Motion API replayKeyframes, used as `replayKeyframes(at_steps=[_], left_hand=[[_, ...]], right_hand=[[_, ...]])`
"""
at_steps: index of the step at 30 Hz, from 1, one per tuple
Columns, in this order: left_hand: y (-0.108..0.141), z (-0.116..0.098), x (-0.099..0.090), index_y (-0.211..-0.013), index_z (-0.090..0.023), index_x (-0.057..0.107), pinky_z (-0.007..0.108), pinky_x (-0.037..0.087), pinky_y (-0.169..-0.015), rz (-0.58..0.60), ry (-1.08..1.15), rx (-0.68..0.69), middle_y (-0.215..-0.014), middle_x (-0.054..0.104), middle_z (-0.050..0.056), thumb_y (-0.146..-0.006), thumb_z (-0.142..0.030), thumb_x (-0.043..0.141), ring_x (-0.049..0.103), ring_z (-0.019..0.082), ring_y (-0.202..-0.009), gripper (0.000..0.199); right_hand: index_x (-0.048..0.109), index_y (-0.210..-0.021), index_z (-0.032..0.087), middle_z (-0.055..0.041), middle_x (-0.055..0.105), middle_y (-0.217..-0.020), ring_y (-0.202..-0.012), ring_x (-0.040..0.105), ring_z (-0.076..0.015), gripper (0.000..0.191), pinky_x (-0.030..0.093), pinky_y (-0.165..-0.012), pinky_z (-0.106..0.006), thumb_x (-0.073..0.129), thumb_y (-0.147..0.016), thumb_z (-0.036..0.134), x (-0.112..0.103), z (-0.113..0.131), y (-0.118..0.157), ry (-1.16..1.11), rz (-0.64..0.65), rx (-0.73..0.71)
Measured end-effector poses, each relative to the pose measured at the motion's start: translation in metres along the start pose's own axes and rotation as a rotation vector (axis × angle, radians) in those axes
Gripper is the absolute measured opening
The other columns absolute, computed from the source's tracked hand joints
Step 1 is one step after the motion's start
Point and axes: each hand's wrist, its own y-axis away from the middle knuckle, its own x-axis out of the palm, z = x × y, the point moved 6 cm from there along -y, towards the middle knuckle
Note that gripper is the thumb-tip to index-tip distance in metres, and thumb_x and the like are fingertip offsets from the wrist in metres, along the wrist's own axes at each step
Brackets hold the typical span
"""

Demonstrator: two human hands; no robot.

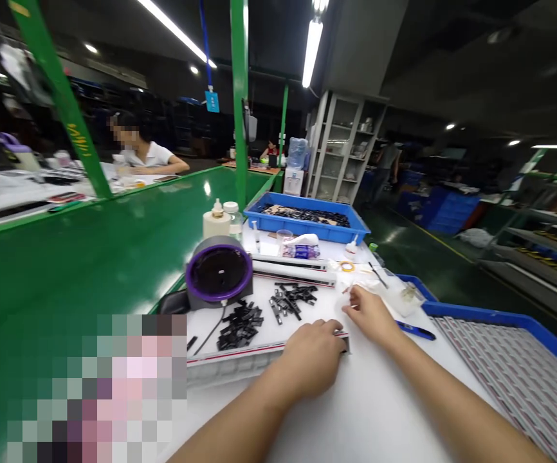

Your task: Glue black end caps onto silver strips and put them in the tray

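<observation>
My left hand (pixel 314 357) is closed over the right end of a long pale strip (pixel 240 360) with a red line, lying on the white table. My right hand (pixel 368 313) is a little farther right, thumb and fingertips pinched together beside some crumpled clear plastic (pixel 360 283); whatever is between the fingertips is too small to make out. Two piles of small black parts lie beyond the strip, one on the left (pixel 240 325) and one nearer the middle (pixel 292 301).
A round purple-rimmed device (pixel 219 273) stands at the left, with bottles behind. Long white bars (pixel 292 271) lie past the piles. A blue tray (pixel 307 228) is at the back. A blue knife (pixel 416 330) and a tray of strips (pixel 514 373) are right. A person (pixel 148 154) sits beyond the partition.
</observation>
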Motion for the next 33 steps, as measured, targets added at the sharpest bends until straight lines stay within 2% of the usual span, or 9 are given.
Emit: replayKeyframes(at_steps=[4,7,11,14,16,19,22,27,33], left_hand=[[-0.001,0.001,-0.001,-0.1,-0.024,0.069,0.042,0.049,-0.087,-0.012,0.01,-0.011,-0.127,0.059,0.007,-0.088,-0.022,0.04,0.059,0.026,-0.105,0.032],[-0.002,0.003,0.0,-0.1,-0.025,0.07,0.043,0.048,-0.089,-0.017,0.017,-0.027,-0.128,0.059,0.006,-0.087,-0.019,0.039,0.059,0.026,-0.107,0.034],[-0.003,0.006,0.001,-0.096,-0.026,0.07,0.043,0.048,-0.088,-0.005,0.031,-0.042,-0.132,0.057,0.004,-0.086,-0.017,0.038,0.059,0.026,-0.108,0.035],[-0.004,0.007,0.0,-0.097,-0.028,0.07,0.044,0.048,-0.089,-0.01,0.047,-0.048,-0.134,0.056,0.003,-0.086,-0.018,0.038,0.059,0.026,-0.11,0.035],[-0.005,0.007,-0.001,-0.097,-0.028,0.07,0.045,0.048,-0.09,0.005,0.055,-0.062,-0.135,0.055,0.002,-0.087,-0.019,0.038,0.059,0.026,-0.11,0.035],[-0.006,0.007,0.0,-0.098,-0.029,0.07,0.045,0.047,-0.092,0.037,0.063,-0.091,-0.138,0.054,0.002,-0.086,-0.019,0.039,0.058,0.026,-0.113,0.034],[-0.008,0.006,-0.001,-0.1,-0.03,0.069,0.044,0.046,-0.095,0.046,0.058,-0.102,-0.139,0.053,0.001,-0.087,-0.019,0.038,0.057,0.025,-0.116,0.035],[-0.01,0.006,-0.001,-0.099,-0.03,0.069,0.043,0.046,-0.096,0.059,0.035,-0.089,-0.139,0.053,0.0,-0.087,-0.019,0.039,0.057,0.025,-0.116,0.035],[-0.009,0.004,-0.002,-0.103,-0.031,0.068,0.042,0.046,-0.096,0.072,0.021,-0.089,-0.139,0.052,0.0,-0.089,-0.02,0.038,0.057,0.024,-0.116,0.035]], right_hand=[[0.06,-0.103,0.02,-0.006,0.066,-0.089,-0.083,0.064,-0.0222,0.031,0.051,-0.074,-0.034,0.059,-0.072,0.016,0.003,0.003,0.003,0.022,0.018,-0.026],[0.058,-0.115,0.019,-0.0106,0.065,-0.108,-0.101,0.061,-0.0242,0.044,0.052,-0.079,-0.034,0.06,-0.071,0.014,-0.012,0.011,0.012,0.038,-0.011,-0.11],[0.063,-0.11,0.019,-0.0099,0.065,-0.108,-0.095,0.061,-0.0229,0.034,0.051,-0.077,-0.033,0.06,-0.076,0.025,-0.072,0.001,0.02,0.04,-0.235,-0.125],[0.068,-0.085,0.017,-0.0052,0.064,-0.075,-0.068,0.058,-0.0196,0.024,0.047,-0.067,-0.033,0.058,-0.079,0.038,-0.128,-0.039,0.024,0.05,-0.571,0.084],[0.068,-0.083,0.016,-0.0026,0.06,-0.067,-0.062,0.054,-0.0182,0.031,0.045,-0.063,-0.032,0.058,-0.078,0.044,-0.145,-0.071,0.023,0.032,-0.663,0.225],[0.067,-0.099,0.013,-0.0021,0.06,-0.071,-0.061,0.053,-0.0172,0.049,0.044,-0.062,-0.031,0.063,-0.072,0.053,-0.142,-0.107,0.017,-0.021,-0.605,0.297],[0.067,-0.108,0.012,-0.0035,0.063,-0.075,-0.063,0.054,-0.0176,0.058,0.044,-0.063,-0.03,0.064,-0.069,0.055,-0.134,-0.118,0.013,0.001,-0.539,0.276],[0.072,-0.078,0.015,-0.0065,0.066,-0.066,-0.063,0.055,-0.0198,0.039,0.039,-0.063,-0.031,0.057,-0.077,0.052,-0.135,-0.109,0.008,0.044,-0.513,0.256],[0.068,-0.069,0.017,-0.0034,0.064,-0.059,-0.057,0.053,-0.0179,0.037,0.037,-0.062,-0.03,0.059,-0.076,0.052,-0.136,-0.109,0.007,0.069,-0.627,0.266]])
